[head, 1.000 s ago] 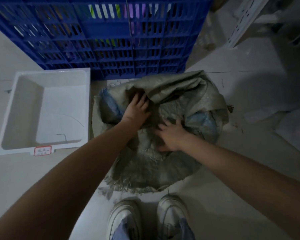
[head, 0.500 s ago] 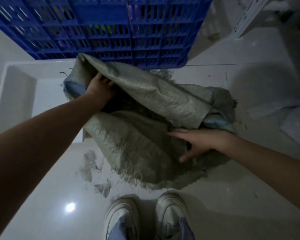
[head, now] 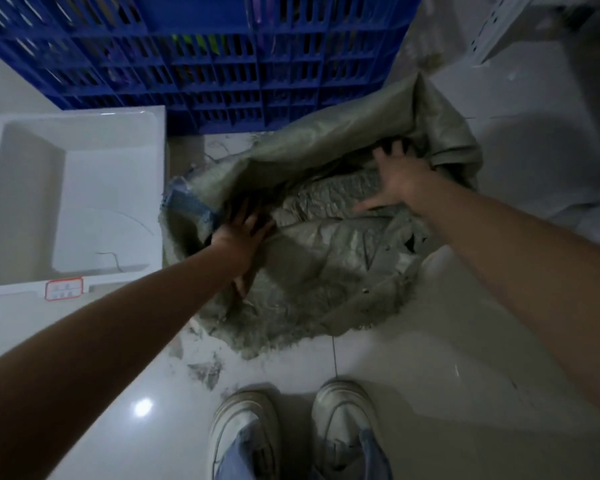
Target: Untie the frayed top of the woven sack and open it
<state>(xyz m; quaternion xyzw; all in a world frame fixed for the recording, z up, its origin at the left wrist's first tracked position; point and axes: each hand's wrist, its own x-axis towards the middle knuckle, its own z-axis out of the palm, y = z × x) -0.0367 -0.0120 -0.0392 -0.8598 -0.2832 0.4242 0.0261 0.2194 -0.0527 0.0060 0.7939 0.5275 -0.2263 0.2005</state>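
The grey-green woven sack lies on the pale floor in front of my feet, its frayed edge toward me. Its mouth gapes between a raised upper flap and a flat lower layer. My left hand rests palm down at the left side of the mouth, fingers spread and reaching into the dark gap, thumb outside. My right hand is at the right side with fingers spread, pushing in under the raised flap. Neither hand visibly clasps the cloth. A blue patch shows at the sack's left corner.
A blue slatted crate stands right behind the sack. A white plastic tub with a red-edged label sits to the left. Frayed scraps lie on the floor near my white shoes. A white metal frame is at the far right.
My left hand let go of the upper flap and dropped to the mouth's left side. My right hand moved up off the lower layer and under the flap, whose peak now stands at the right.
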